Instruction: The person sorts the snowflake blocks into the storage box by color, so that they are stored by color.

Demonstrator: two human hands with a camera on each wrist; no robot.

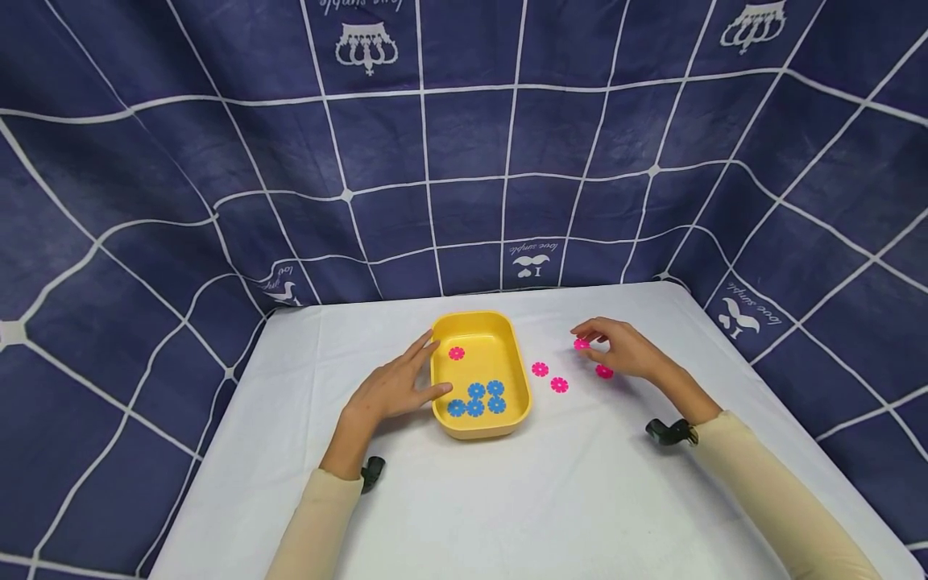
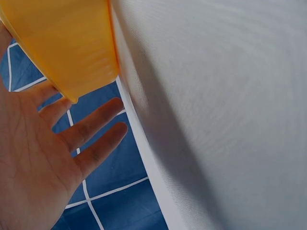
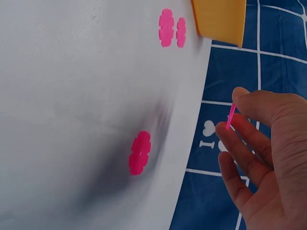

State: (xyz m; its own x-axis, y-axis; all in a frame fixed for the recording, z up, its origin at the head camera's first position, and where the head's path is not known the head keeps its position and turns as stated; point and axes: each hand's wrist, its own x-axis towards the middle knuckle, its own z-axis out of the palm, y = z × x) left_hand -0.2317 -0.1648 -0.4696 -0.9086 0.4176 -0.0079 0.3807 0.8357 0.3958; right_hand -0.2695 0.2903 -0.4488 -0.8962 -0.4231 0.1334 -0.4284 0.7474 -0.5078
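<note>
A yellow tray stands on the white-covered table. One pink notched disc lies toward its far left, and several blue notched discs lie in the near part. My left hand is at the tray's left side, thumb over the rim and fingers along the outer wall; the left wrist view shows those fingers spread and straight. To the right of the tray, my right hand pinches a pink notched disc between thumb and fingertips, above the cloth.
Two pink discs lie between the tray and my right hand. Another pink disc is on the cloth beneath that hand. Blue curtain with white lines hangs behind the table and along both sides.
</note>
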